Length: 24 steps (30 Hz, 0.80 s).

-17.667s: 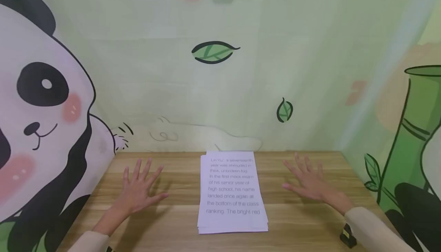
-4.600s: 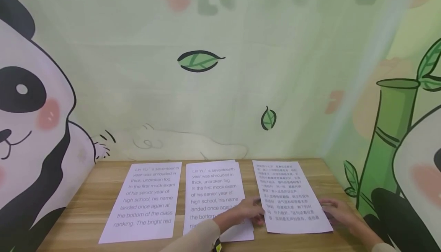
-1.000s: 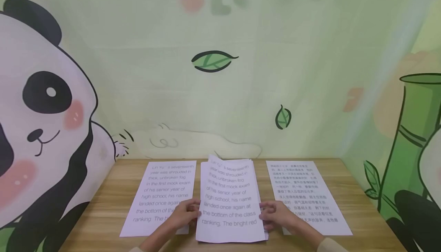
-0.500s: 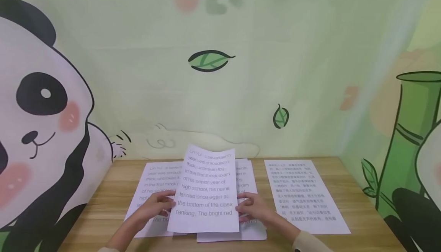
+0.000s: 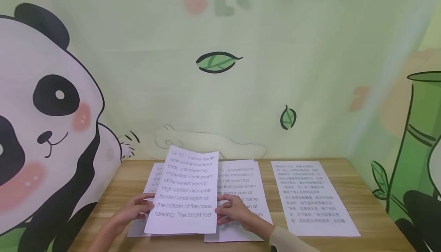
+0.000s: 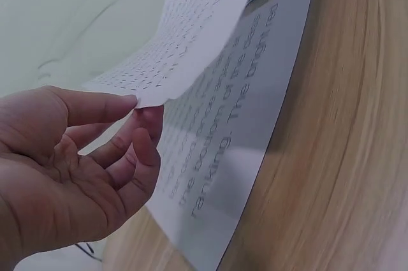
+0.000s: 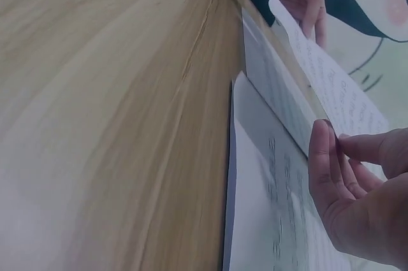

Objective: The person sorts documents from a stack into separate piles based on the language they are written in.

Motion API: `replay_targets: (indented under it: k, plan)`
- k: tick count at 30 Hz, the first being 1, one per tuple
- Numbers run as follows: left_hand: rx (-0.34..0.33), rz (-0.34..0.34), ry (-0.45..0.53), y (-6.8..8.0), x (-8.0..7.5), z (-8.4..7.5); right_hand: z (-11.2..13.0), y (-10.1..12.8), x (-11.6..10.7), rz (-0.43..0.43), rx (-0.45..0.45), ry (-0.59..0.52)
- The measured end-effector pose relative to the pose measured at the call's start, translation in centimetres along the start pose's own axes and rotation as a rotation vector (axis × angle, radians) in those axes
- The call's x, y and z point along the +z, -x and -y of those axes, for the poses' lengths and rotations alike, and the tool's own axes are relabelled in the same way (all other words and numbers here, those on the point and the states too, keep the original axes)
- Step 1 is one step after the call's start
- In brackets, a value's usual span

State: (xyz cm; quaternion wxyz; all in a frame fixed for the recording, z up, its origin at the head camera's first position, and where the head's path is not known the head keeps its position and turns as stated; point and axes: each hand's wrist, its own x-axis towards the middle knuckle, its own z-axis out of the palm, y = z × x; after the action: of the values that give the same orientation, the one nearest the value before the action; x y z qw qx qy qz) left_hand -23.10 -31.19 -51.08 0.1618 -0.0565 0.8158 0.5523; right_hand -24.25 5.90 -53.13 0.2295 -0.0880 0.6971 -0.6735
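A sheet of paper (image 5: 184, 191) with large English print hangs a little above the table, bowed slightly. My left hand (image 5: 132, 212) pinches its left edge; in the left wrist view the thumb lies on top and fingers underneath. At the opposite edge, my right hand (image 5: 236, 213) pinches it between thumb and fingers, as the right wrist view also shows. Under the held sheet lies another English sheet (image 6: 255, 92), mostly covered in the head view. The paper stack (image 5: 241, 179) in the middle sits partly behind my right hand, showing the same English text on top.
A sheet with Chinese print (image 5: 311, 202) lies flat on the right of the wooden table (image 5: 372, 221). Behind the table hangs a green backdrop (image 5: 155, 91) with a panda, leaves and bamboo drawn on it.
Both hands have lifted the top English sheet off the middle stack and carried it left, over the left-hand sheet. Earlier, the Chinese sheet was set down at the right.
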Motion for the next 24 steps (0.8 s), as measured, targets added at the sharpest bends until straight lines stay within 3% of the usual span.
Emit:
replay_targets:
  k: [3,9,12,19,24]
  plan:
    - [-0.017,-0.001,0.006,0.1,-0.9,0.5,0.1,-0.6,1.2,0.012,0.002,-0.012]
    - [0.046,0.047,0.03,0.3,-2.8,1.6,0.5,-1.7,3.1,0.021,0.011,-0.003]
    - [0.035,0.021,0.021,0.2,-3.0,2.0,0.3,-2.3,3.6,-0.001,0.026,0.012]
    - [-0.071,-0.097,-0.033,0.7,-3.3,3.2,0.0,-3.2,5.8,-0.005,0.077,0.043]
    - [-0.078,-0.141,-0.061,0.5,-3.2,3.2,-0.3,-4.0,6.1,-0.033,0.077,0.056]
